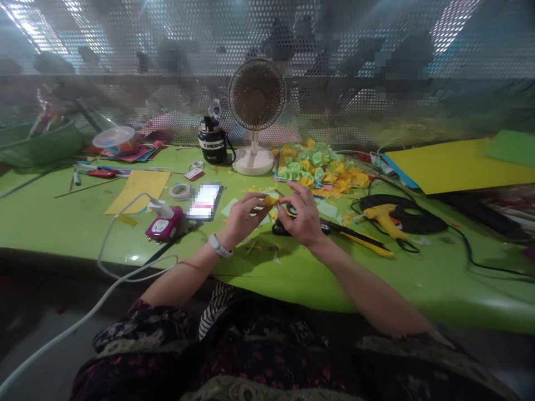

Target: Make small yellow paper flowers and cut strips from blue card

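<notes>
Between my two hands is a small yellow paper flower (pixel 272 200), held just above the green table (pixel 251 264). My left hand (pixel 247 215) pinches it from the left, thumb and index finger together. My right hand (pixel 304 216) meets it from the right with thumb and index fingertip close together, the other fingers raised. Whether a thin tool is also in the right hand cannot be made out. Under and beside my right hand lie black-handled scissors (pixel 288 214) and a yellow-and-black cutter (pixel 363 242). Green and yellow paper scraps (pixel 257 243) lie below the hands.
Behind my hands are a heap of green and yellow paper flowers (pixel 320 164), a white fan (pixel 256 111) and a black bottle (pixel 212 142). A yellow glue gun (pixel 384 217) lies right. On the left are a phone (pixel 204 201), tape roll (pixel 180 191) and purple plug adapter (pixel 164 225) with cable.
</notes>
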Tool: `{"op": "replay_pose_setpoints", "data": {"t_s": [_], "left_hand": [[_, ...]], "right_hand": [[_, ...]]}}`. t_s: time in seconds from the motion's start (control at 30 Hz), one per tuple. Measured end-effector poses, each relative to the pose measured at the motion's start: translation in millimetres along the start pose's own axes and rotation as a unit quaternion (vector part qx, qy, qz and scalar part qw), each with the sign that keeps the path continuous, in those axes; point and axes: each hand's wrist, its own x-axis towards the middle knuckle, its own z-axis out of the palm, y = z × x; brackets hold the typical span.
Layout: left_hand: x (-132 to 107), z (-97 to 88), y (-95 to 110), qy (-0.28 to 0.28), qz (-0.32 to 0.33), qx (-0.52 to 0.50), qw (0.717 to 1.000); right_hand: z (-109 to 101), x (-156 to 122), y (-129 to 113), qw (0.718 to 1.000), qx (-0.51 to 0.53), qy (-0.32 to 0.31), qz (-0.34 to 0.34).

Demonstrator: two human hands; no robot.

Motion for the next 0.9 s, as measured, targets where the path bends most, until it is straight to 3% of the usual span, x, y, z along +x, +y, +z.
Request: {"op": "replay_pose_setpoints", "data": {"t_s": [0.9], "left_hand": [[-2.7,-2.1,-2.0,-0.036,-0.03,-0.016,0.999]], "right_hand": [[-3.7,3.1,6.1,0.998,0.021,-0.054,0.0]]}}
